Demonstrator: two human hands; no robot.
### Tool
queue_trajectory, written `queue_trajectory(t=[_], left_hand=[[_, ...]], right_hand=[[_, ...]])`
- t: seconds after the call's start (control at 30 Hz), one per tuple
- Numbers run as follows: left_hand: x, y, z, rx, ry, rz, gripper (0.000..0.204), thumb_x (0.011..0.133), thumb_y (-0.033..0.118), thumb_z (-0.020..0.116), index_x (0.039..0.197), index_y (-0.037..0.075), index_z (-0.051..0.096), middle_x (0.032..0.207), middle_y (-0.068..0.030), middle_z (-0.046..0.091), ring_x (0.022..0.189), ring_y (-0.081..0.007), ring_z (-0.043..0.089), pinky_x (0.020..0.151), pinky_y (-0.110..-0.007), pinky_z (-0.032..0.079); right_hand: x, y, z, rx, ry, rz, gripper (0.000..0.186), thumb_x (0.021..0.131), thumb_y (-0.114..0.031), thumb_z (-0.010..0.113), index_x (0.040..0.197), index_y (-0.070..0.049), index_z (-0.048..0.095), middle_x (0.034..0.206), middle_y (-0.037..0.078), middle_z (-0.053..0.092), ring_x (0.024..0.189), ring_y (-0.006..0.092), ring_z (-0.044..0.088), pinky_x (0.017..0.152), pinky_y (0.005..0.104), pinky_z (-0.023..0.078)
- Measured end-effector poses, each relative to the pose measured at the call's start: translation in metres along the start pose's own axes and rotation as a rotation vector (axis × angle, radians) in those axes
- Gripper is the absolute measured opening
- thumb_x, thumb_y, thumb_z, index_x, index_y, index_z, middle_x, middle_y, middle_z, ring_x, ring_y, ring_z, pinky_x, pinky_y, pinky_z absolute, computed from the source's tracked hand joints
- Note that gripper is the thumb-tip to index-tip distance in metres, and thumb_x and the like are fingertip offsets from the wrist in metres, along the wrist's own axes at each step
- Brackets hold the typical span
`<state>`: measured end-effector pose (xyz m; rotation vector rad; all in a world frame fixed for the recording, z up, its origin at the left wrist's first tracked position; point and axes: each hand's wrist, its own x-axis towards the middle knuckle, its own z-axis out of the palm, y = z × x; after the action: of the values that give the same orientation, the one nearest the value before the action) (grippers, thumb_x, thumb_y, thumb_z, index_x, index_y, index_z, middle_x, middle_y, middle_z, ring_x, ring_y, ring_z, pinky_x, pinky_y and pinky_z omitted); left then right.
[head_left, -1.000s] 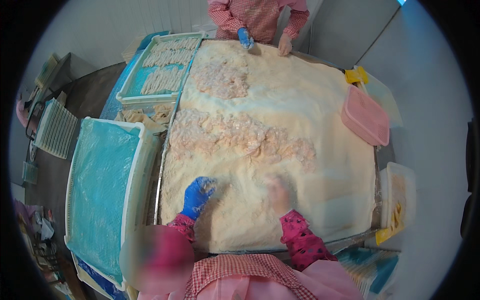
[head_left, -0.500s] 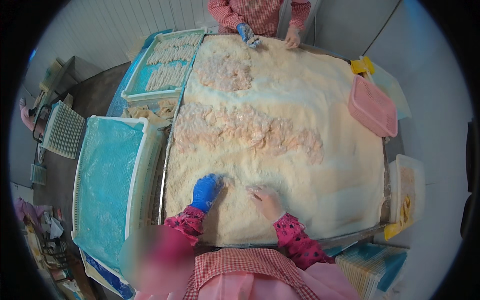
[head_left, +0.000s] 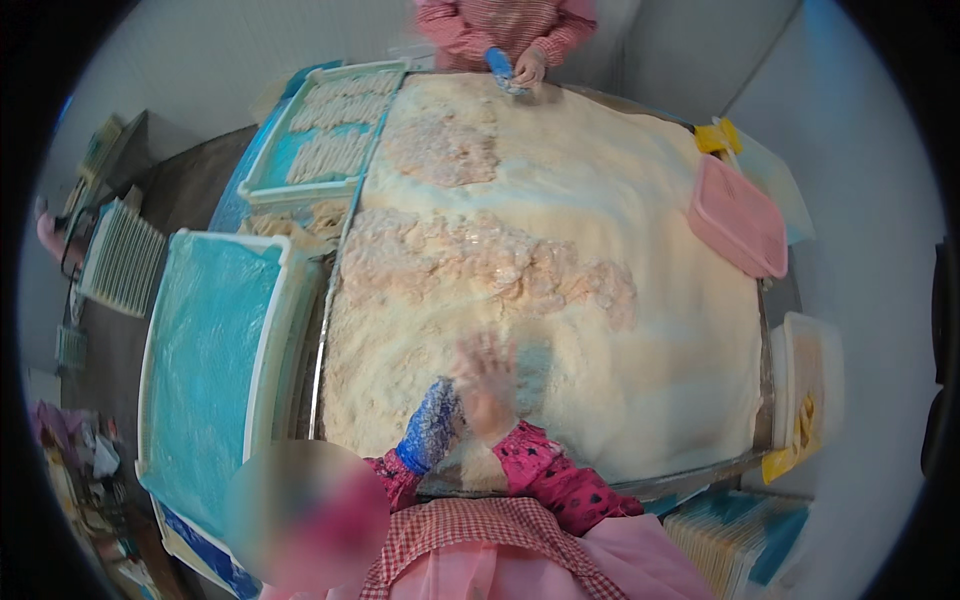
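Note:
My left hand (head_left: pixel 432 428), in a blue glove coated with pale crumbs, is raised over the near part of the crumb-covered table. Against its right side is my bare right hand (head_left: pixel 486 390), fingers spread and pointing away from me, smeared by motion. I see nothing held in the right hand; the left fingers cannot be made out. Below both hands lies a thick layer of cream-coloured crumbs (head_left: pixel 390 370). Beyond them a long heap of pale pink raw meat pieces (head_left: pixel 500 255) stretches across the layer, with a smaller meat heap (head_left: pixel 440 148) farther off.
A co-worker's hands (head_left: pixel 515 72) meet at the far edge. At left stand a tray of coated strips (head_left: pixel 330 155) and a blue-lined white crate (head_left: pixel 210 350). A pink basket (head_left: pixel 738 215) and a clear bin with yellow gloves (head_left: pixel 805 400) sit at right.
My right hand has moved left, up against my left hand, and both have come off the crumbs. The left glove shows many more crumbs. The co-worker's hands have come together.

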<state>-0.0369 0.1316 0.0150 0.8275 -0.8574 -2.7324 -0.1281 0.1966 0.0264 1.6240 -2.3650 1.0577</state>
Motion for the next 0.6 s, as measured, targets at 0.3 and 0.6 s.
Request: queue_trajectory(t=[0.3, 0.6], left_hand=[[0.009, -0.034, 0.017, 0.193, -0.015, 0.163, 0.058, 0.093, 0.04, 0.037, 0.139, 0.007, 0.024, 0.141, -0.0097, 0.026, 0.127, -0.0193, 0.029, 0.106, -0.033, 0.022], [-0.01, 0.064, -0.024, -0.562, 0.279, 0.25, 0.036, 0.092, 0.037, 0.045, 0.113, 0.008, 0.052, 0.09, -0.0068, 0.059, 0.072, -0.0136, 0.053, 0.063, -0.027, 0.045]], right_hand=[[-0.017, 0.0, -0.007, 0.398, 0.052, 0.155, 0.053, 0.094, -0.034, 0.029, 0.135, 0.0, 0.031, 0.142, 0.018, 0.027, 0.132, 0.0314, 0.023, 0.108, 0.0421, 0.015], [-0.055, 0.055, 0.005, 0.353, -0.334, 0.447, 0.028, 0.086, -0.008, 0.048, 0.113, 0.001, 0.05, 0.115, 0.017, 0.05, 0.104, 0.027, 0.05, 0.091, 0.0354, 0.038]])
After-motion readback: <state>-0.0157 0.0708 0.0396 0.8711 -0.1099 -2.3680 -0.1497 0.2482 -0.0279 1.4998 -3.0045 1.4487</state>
